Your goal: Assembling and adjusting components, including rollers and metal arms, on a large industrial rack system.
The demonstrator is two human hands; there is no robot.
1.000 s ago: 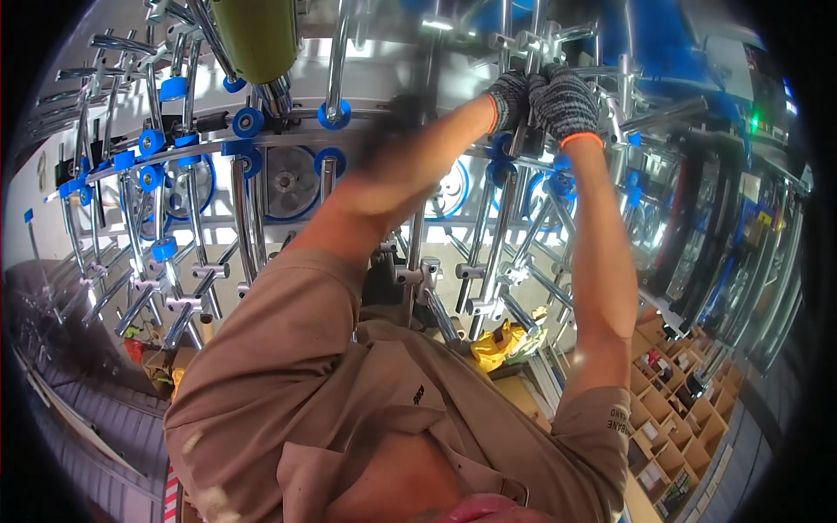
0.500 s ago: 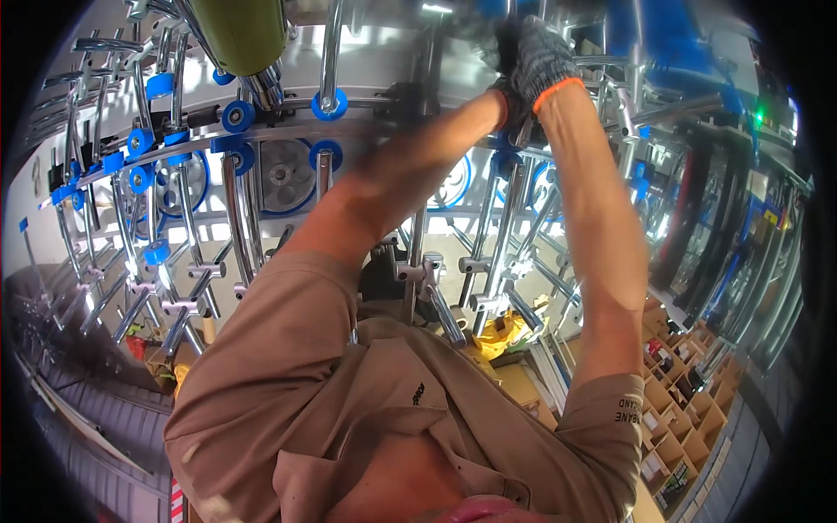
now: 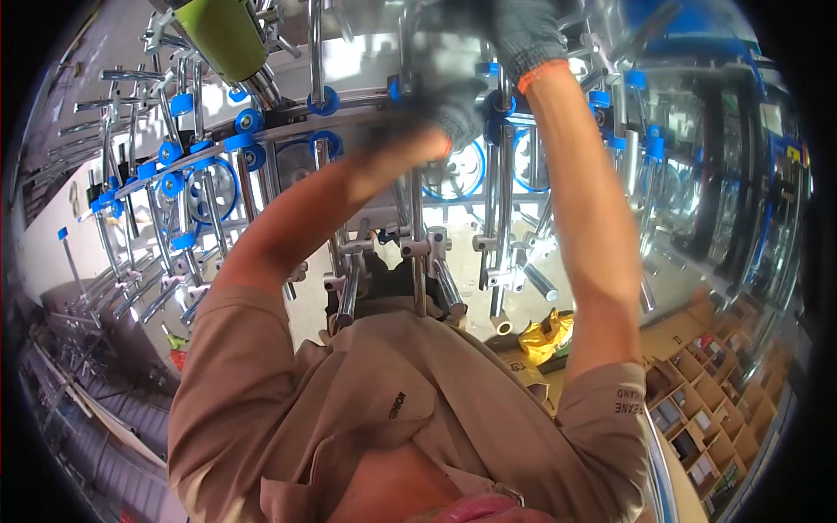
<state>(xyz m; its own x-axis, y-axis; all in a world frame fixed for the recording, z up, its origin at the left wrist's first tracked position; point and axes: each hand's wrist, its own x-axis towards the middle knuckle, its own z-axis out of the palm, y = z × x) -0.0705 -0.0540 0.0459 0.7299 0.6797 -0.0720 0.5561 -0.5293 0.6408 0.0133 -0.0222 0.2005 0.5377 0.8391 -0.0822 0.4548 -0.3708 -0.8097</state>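
Both my arms reach up into a machine frame of shiny metal rods (image 3: pixel 418 253) fitted with blue rollers (image 3: pixel 324 100). My left hand (image 3: pixel 458 118) wears a grey knit glove and is blurred; it sits against an upright rod beside a blue-rimmed wheel (image 3: pixel 462 179). My right hand (image 3: pixel 526 39), in a grey glove with an orange cuff, is higher, at the picture's top edge and partly cut off. Both hands are close together among the rods. What either hand grips is too blurred to make out.
A yellow-green cylinder (image 3: pixel 222 35) hangs at the upper left. A crumpled yellow bag (image 3: pixel 545 336) lies below the rods. Several open cardboard boxes (image 3: pixel 706 418) stand at the lower right. More rod racks (image 3: pixel 131 279) run along the left.
Both hands have risen toward the top of the picture, the right one now above the left. The view has shifted so the machine appears lower and nearer.
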